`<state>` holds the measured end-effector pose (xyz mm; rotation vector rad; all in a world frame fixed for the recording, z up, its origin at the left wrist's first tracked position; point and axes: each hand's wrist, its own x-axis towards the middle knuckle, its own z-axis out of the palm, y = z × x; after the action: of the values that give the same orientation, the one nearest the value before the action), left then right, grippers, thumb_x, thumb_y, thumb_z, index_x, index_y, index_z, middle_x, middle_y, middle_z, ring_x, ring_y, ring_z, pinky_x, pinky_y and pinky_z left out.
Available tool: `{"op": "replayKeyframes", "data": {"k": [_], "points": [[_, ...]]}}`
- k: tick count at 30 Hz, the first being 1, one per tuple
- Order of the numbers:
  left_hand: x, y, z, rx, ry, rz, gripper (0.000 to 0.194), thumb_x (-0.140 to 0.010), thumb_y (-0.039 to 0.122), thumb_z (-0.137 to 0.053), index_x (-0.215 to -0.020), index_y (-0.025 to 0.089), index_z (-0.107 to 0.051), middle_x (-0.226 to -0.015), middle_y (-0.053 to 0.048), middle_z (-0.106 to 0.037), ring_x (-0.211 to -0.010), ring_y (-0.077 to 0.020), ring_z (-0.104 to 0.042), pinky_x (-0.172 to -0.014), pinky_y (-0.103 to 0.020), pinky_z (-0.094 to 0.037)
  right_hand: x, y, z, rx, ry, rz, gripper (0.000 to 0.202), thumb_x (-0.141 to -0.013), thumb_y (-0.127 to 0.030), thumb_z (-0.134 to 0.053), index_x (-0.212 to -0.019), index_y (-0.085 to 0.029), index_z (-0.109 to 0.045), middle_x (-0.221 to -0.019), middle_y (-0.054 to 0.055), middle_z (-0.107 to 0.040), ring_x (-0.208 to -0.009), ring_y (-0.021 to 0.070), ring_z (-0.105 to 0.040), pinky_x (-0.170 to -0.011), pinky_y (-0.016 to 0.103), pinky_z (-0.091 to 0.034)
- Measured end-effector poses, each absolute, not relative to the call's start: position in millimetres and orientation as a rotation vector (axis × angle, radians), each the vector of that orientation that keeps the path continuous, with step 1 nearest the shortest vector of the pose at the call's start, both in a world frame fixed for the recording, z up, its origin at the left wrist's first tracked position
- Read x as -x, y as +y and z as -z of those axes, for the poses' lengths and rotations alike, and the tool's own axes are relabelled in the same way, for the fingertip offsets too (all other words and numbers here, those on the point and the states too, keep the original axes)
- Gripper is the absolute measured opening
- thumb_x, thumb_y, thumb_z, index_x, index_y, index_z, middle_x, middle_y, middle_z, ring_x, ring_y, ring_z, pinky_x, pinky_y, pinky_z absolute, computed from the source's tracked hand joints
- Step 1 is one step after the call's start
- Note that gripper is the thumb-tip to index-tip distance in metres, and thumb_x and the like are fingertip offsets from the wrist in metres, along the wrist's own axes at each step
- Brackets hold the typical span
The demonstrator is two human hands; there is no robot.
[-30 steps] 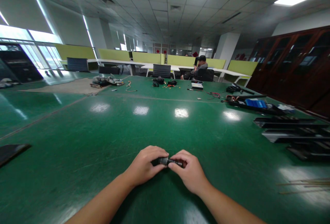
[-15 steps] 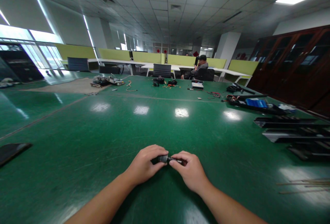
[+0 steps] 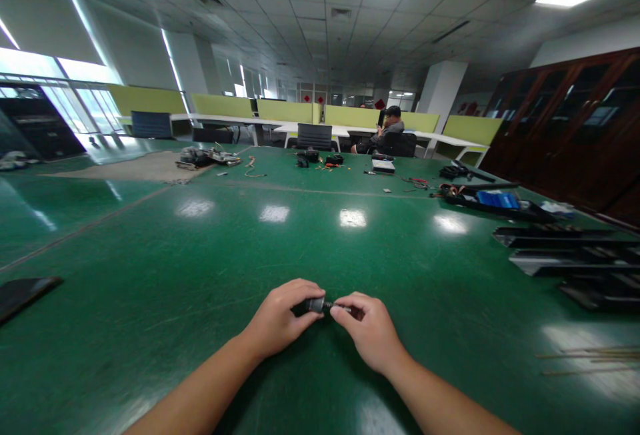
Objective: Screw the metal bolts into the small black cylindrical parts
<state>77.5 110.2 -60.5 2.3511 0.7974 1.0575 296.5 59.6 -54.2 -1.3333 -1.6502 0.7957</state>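
My left hand (image 3: 279, 318) is closed around a small dark cylinder (image 3: 315, 305) with a greyish end, low over the green table. Much of the cylinder is hidden by the fingers and palm. From its right end sticks out a thin, dark, ridged shaft (image 3: 328, 306). My right hand (image 3: 371, 329) pinches the outer part of that shaft between thumb and fingertips, where a bit of bright metal shows. Whether cylinder and shaft are one piece or two, I cannot tell.
Dark metal channels (image 3: 565, 263) and thin brown rods (image 3: 595, 356) lie on the right of the green table (image 3: 225, 248). A flat dark object (image 3: 25, 295) is at the left edge. Tools and a tray with blue items (image 3: 497, 200) sit farther back. A person (image 3: 393, 125) sits beyond.
My right thumb and fingertips have shifted slightly along the shaft, and a bit more of it shows between my hands. My left hand has barely moved.
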Motion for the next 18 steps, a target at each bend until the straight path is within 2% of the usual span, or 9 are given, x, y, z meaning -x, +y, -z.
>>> {"op": "replayKeyframes", "data": {"k": [18], "points": [[-79.1, 110.7, 59.8, -2.389, 0.775, -1.118, 0.03, -0.087, 0.023, -0.068, -0.117, 0.024, -0.065, -0.111, -0.008, -0.067, -0.105, -0.0197, -0.062, -0.094, -0.037, -0.052, -294.5, 55.7, 50.6, 1.297, -1.569, -0.807, 0.014, -0.087, -0.03, -0.066, -0.087, -0.019, -0.075, -0.077, 0.002, -0.066, -0.068, 0.0163, -0.058, -0.062, 0.026, -0.042]]}}
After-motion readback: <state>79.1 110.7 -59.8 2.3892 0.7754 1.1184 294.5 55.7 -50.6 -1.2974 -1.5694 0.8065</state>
